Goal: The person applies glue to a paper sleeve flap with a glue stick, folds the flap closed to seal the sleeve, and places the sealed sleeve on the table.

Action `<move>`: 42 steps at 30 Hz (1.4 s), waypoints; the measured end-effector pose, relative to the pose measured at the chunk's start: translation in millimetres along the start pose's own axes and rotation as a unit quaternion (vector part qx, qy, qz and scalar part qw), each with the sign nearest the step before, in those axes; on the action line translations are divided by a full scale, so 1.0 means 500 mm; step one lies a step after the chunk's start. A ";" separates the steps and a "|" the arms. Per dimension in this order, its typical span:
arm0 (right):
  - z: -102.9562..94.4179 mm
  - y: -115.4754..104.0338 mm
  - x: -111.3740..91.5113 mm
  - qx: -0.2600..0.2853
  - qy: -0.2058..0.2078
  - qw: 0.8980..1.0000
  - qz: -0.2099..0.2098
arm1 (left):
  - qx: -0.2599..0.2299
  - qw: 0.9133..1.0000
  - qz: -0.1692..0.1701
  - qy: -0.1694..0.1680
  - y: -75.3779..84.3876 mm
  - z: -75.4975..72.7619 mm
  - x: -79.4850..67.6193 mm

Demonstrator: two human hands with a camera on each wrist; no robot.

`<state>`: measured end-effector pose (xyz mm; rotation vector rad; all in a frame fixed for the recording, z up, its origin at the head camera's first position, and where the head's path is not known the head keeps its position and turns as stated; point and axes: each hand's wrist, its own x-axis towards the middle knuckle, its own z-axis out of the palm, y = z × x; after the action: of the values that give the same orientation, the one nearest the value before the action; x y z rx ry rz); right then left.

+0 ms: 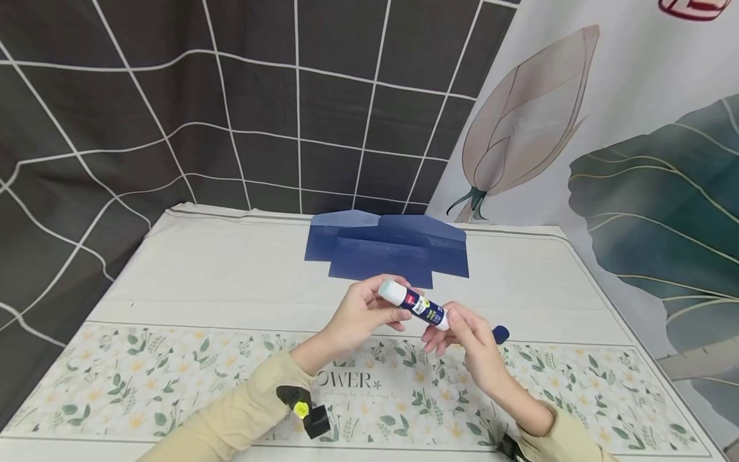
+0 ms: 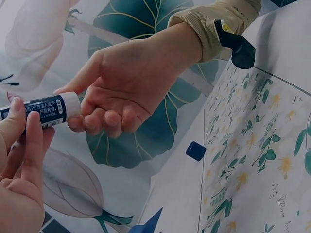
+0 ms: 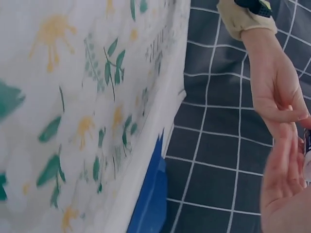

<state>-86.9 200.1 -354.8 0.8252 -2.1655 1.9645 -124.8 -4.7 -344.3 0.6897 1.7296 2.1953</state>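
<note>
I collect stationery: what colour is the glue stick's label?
The label is mostly dark blue, best seen in the head view.

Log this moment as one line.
left hand: holds glue stick | right hand: pinches its white base | blue cap: on table | blue paper: beyond hands

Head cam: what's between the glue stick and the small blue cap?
The right hand: in the head view it sits between the glue stick and the blue cap.
</note>
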 end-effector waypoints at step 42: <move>-0.026 0.015 0.004 0.129 0.106 0.986 0.022 | 0.253 0.965 -0.017 0.070 -0.013 -0.184 0.132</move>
<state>-95.3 211.9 -358.6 0.5699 -1.8533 2.2712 -228.9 -48.4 -353.6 0.6106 2.3916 1.8195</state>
